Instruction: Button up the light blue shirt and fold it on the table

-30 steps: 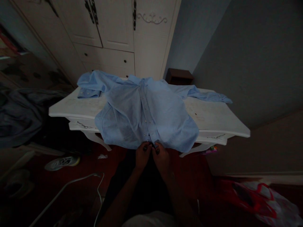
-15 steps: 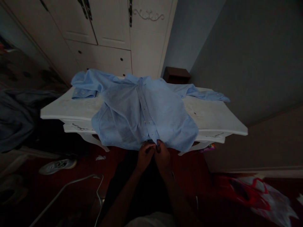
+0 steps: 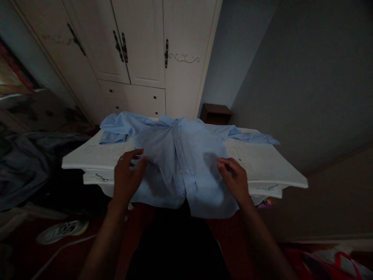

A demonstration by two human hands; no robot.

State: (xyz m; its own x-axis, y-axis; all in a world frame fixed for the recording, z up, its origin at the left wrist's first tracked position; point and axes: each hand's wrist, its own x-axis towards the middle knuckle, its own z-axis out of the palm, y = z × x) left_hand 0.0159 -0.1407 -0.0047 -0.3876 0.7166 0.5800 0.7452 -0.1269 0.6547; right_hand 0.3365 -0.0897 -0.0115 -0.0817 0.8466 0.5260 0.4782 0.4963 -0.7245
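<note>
A light blue button-up shirt [image 3: 180, 155] lies front up on a white table [image 3: 87, 157], sleeves spread to both sides, its hem hanging over the near edge. My left hand [image 3: 126, 177] hovers over the shirt's left side with fingers apart and slightly curled, holding nothing. My right hand [image 3: 234, 179] rests at the shirt's right side, fingers loosely spread, touching or just above the cloth. The button placket runs between my two hands.
A white wardrobe [image 3: 140, 58] with dark handles stands behind the table, and a small dark wooden stand [image 3: 216, 112] beside it. A grey cloth heap [image 3: 26, 163] lies at left, a sneaker [image 3: 60, 230] on the red floor, a red-and-white bag [image 3: 335, 260] at lower right.
My hands left the bottom of the placket at the hem and moved up and apart to either side of the shirt. The camera tilted up.
</note>
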